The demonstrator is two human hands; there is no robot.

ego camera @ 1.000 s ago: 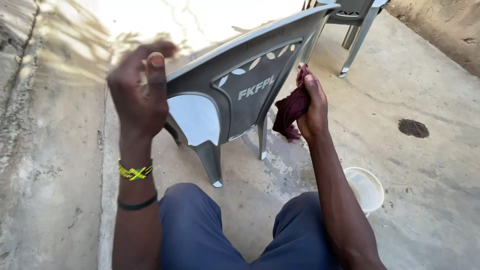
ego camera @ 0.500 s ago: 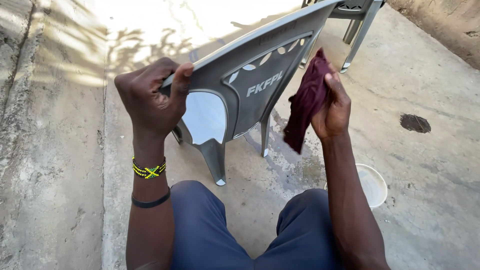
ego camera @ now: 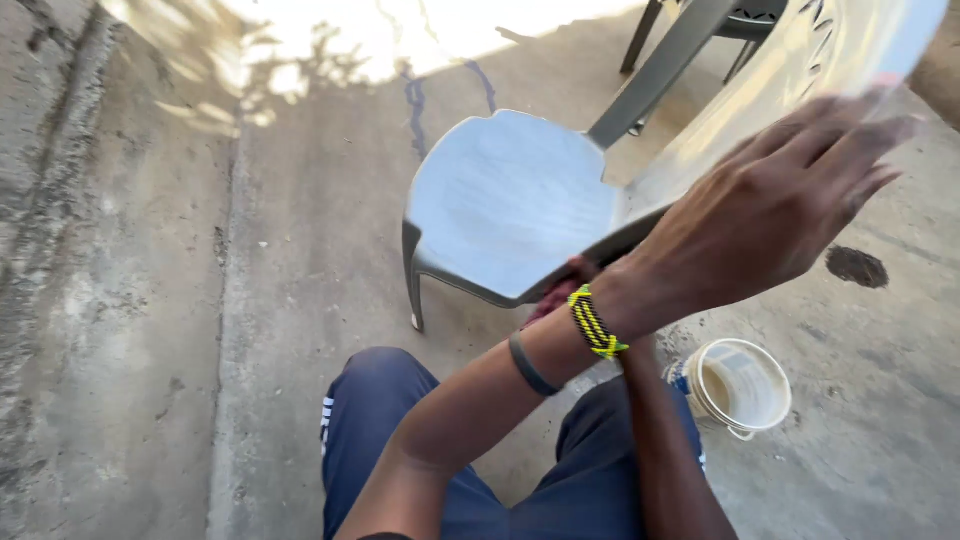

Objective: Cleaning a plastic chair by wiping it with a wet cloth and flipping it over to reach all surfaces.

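Grey plastic chair (ego camera: 520,200), seat pale and dull, stands on the concrete floor (ego camera: 150,300). Left hand (ego camera: 770,210) spread wide against its backrest. Right hand (ego camera: 560,295), mostly hidden, apparently grips a maroon cloth (ego camera: 548,300). White bucket (ego camera: 740,385) nearby.

The grey plastic chair (ego camera: 510,200) has been turned seat-up, and the left hand (ego camera: 770,210) now reaches across to its backrest.

The left hand (ego camera: 770,205) reaches across to the right, fingers spread on the grey chair (ego camera: 520,200) back. The right hand (ego camera: 560,292) presses a dark red cloth (ego camera: 545,300) at the seat's near edge. A white bucket (ego camera: 740,385) stands right.
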